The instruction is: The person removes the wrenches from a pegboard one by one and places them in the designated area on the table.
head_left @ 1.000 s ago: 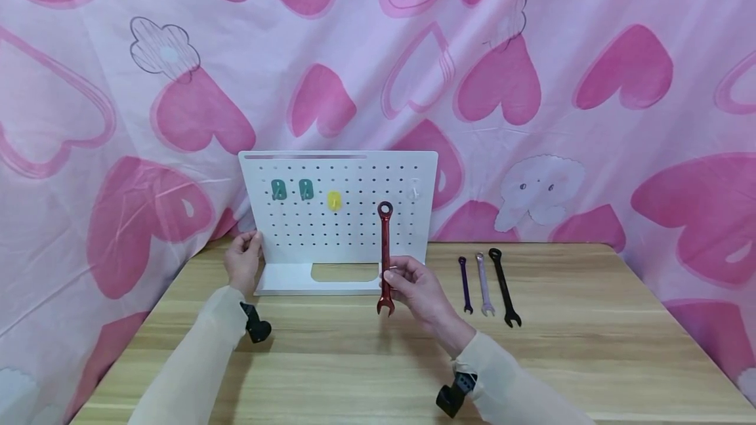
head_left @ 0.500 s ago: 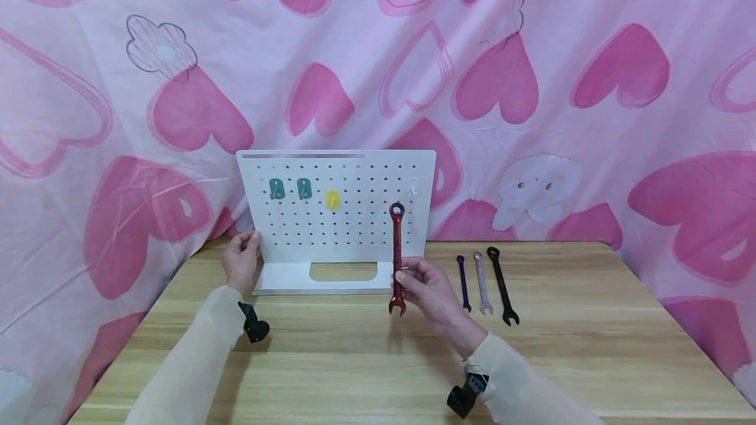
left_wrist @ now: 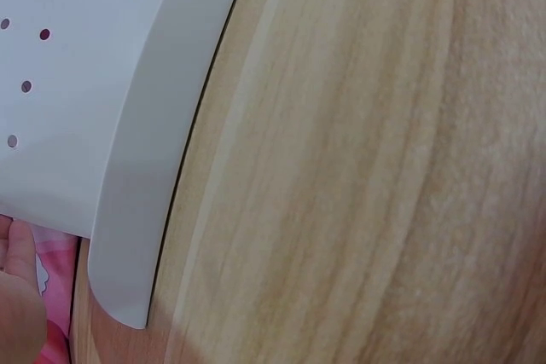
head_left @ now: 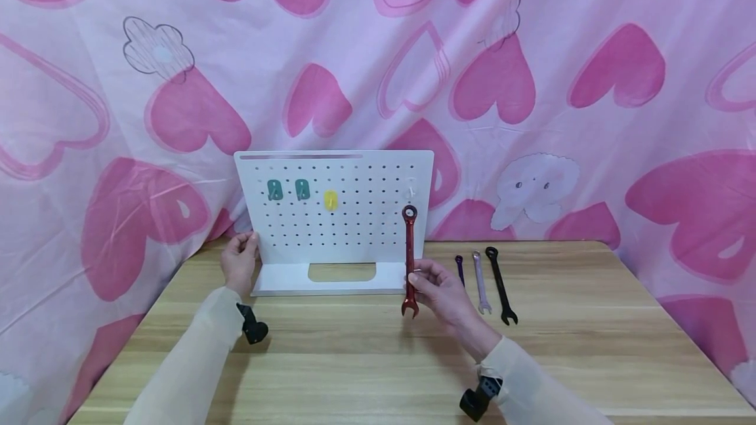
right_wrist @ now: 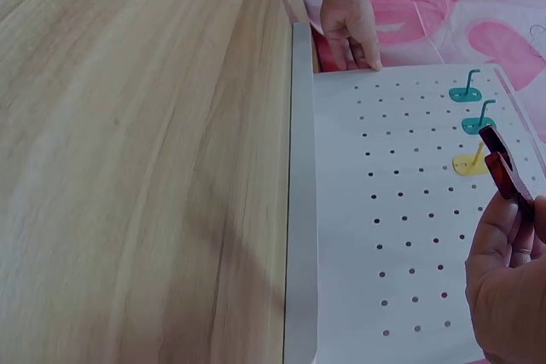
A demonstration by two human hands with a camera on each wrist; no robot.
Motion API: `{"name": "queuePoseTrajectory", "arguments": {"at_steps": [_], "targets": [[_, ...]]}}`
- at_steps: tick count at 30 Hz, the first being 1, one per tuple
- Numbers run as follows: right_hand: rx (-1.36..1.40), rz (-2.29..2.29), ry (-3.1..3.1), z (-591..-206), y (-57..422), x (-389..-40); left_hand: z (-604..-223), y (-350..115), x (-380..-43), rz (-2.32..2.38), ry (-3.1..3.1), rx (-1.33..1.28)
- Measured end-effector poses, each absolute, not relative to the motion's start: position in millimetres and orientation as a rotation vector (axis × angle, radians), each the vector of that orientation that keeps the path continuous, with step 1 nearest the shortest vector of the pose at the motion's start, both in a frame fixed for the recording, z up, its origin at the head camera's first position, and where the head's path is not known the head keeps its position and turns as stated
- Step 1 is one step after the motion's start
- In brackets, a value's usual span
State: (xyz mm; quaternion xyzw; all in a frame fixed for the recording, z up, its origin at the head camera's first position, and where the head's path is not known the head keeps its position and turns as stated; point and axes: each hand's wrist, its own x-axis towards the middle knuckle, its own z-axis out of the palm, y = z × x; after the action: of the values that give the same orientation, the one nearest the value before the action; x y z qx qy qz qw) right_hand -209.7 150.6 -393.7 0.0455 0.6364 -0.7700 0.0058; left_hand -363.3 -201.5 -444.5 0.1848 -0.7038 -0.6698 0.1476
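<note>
A red combination wrench (head_left: 410, 248) stands upright in front of the pegboard's right part, its ring end up and its open end down. My right hand (head_left: 443, 287) pinches it low on the shaft between thumb and fingers. In the right wrist view, the wrench's open end (right_wrist: 505, 168) juts out past the fingers. The white pegboard (head_left: 354, 228) stands on the table, and my left hand (head_left: 239, 261) holds its left edge. On the board hang two green hooks (head_left: 302, 189), a yellow hook (head_left: 331, 201) and a clear hook (head_left: 411, 189) at the right, just above the wrench's ring.
To the right of the board lie a dark purple wrench (head_left: 459, 269), partly hidden by my right hand, a pale lilac wrench (head_left: 482, 283) and a longer black wrench (head_left: 502, 286). They rest on the wooden table (head_left: 354, 359). A pink heart-print cloth (head_left: 366, 51) hangs behind.
My right hand has carried the red wrench to the right across the board's front, keeping it upright and ending beneath the clear hook. My left hand has stayed at the board's edge.
</note>
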Motion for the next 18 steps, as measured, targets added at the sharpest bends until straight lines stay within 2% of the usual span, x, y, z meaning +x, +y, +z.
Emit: {"name": "queuePoseTrajectory", "arguments": {"at_steps": [18], "targets": [[0.171,-2.403,2.004,-400.6,184.5,-197.7,-448.6,-204.0,-365.3,-1.933,-2.023,0.519]]}}
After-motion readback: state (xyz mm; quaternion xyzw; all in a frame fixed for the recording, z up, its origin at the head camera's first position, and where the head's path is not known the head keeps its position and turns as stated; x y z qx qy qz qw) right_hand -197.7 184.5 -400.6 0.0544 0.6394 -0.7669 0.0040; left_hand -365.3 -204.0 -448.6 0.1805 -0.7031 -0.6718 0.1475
